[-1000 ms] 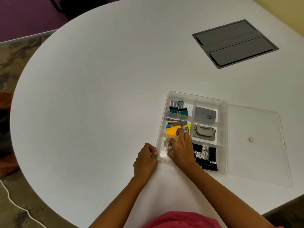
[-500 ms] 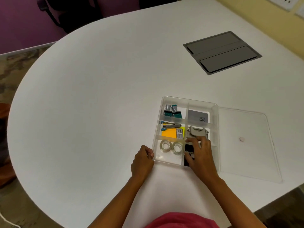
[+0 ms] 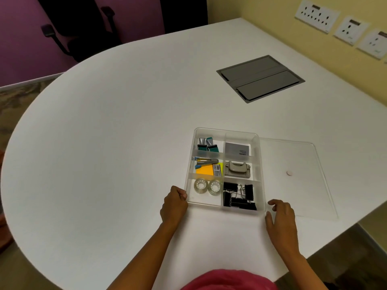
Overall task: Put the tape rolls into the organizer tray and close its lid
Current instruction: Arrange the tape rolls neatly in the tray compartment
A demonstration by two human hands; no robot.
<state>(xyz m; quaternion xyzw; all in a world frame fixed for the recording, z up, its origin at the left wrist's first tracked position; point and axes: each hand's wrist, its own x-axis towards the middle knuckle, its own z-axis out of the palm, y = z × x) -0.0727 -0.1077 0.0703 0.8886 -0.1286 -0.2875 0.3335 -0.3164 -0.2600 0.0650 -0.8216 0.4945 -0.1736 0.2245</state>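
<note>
The left hand was clenched on the tray's near-left corner; the right hand, released, hovered at its near-right corner. Two tape rolls sat in the near-left compartment. The lid lay flat just right of the tray.

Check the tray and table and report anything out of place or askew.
Nothing stands out. Both tape rolls sit side by side in the tray's near-left compartment, the other supplies stay in theirs, and the clear lid lies flat, open to the right.

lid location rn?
Head view: the clear lid lies flat and open on the table, right of the organizer tray, with the right hand near its front-left corner.
</note>
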